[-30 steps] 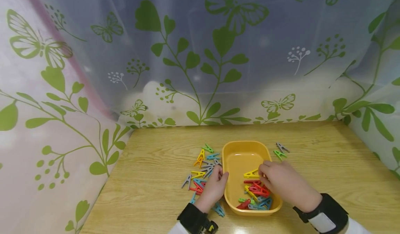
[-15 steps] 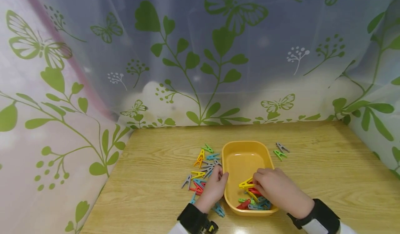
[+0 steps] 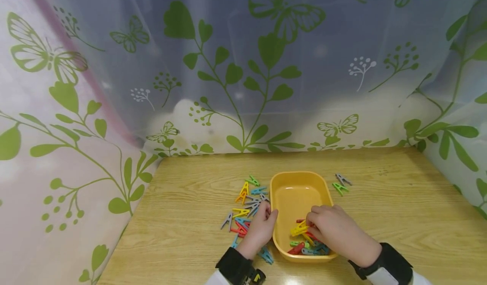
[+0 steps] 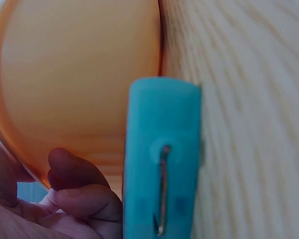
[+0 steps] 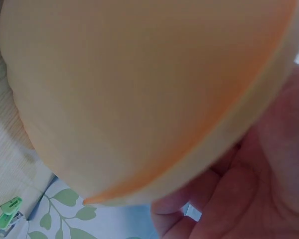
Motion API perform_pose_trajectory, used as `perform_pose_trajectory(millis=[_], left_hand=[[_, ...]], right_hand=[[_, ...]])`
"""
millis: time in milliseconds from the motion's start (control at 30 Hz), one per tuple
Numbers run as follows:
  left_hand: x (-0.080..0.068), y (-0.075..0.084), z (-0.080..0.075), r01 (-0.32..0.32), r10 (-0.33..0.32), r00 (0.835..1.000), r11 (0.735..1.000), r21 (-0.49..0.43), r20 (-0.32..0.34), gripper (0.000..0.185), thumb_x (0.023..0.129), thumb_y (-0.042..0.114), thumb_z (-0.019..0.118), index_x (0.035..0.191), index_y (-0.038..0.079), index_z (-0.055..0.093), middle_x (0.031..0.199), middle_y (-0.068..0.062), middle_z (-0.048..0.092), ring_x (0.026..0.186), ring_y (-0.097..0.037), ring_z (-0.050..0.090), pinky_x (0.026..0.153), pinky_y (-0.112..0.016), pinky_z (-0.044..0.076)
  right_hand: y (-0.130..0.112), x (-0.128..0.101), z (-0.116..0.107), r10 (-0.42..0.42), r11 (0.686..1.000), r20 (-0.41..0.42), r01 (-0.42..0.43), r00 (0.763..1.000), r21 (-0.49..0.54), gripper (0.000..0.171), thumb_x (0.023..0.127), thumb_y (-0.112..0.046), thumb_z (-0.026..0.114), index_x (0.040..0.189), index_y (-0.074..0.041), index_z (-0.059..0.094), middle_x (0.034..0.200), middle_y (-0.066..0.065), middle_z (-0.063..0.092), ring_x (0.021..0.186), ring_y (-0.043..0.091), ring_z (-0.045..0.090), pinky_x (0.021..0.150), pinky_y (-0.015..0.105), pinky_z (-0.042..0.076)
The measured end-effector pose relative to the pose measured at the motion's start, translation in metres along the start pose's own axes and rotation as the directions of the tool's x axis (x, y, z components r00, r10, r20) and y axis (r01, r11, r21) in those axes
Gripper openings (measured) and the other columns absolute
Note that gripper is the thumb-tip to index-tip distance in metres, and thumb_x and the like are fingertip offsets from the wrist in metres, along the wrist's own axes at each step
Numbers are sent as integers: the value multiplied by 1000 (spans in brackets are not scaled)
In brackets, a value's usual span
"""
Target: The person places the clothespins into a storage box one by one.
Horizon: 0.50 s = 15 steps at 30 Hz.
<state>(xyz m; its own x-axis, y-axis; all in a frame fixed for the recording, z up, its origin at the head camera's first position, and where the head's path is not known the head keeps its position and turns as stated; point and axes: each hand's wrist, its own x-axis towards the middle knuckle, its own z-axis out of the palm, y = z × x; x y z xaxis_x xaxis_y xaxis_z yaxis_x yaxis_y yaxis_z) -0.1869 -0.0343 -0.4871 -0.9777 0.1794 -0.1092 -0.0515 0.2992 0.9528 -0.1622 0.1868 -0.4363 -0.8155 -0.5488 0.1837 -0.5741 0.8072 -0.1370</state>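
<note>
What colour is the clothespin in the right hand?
Yellow. The clothespin at the right hand's fingertips, over the tray, shows best in the head view.

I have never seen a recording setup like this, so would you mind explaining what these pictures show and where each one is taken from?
There is no machine here: a person works with two bare hands, wearing one camera on the head and one on each wrist. The wide picture comes from the head camera, looking down at a wooden table with leaf-printed curtains around it. On it stands a yellow tray with coloured clothes pegs inside; more loose pegs lie to its left and two to its right. The right hand holds a yellow peg over the tray. The left hand rests against the tray's left rim. The wrist pictures are extreme close-ups: the left shows the tray wall and a blue peg, the right shows the tray's underside.
</note>
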Motion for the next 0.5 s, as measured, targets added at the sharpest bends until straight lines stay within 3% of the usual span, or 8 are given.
perform_pose_trajectory(millis=[267,400,500], left_hand=[[1,0,0,9,-9,1000,1000,1,4,18,110,21,49,98,11,40,81,0,39,65,-13,44,55,-24,36],[1,-1,0,5,-5,1000,1000,-2,2,18,110,20,48,97,11,40,81,0,38,65,-13,44,54,-24,36],[1,-2,0,-2,2,1000,1000,0,0,18,110,20,49,97,11,39,80,0,37,64,-12,44,54,-24,36]], right_hand=[[-1,-1,-5,-17,999,-29,18,999,27,18,83,-24,87,81,-26,68,77,-17,57,66,-2,50,61,26,41],[4,-1,-12,-39,999,-86,41,996,26,18,83,-21,87,82,-23,69,78,-14,57,63,-2,48,59,24,41],[13,0,-19,-10,1000,-144,11,990,4,16,84,-20,86,84,-21,70,78,-12,57,63,0,47,59,24,41]])
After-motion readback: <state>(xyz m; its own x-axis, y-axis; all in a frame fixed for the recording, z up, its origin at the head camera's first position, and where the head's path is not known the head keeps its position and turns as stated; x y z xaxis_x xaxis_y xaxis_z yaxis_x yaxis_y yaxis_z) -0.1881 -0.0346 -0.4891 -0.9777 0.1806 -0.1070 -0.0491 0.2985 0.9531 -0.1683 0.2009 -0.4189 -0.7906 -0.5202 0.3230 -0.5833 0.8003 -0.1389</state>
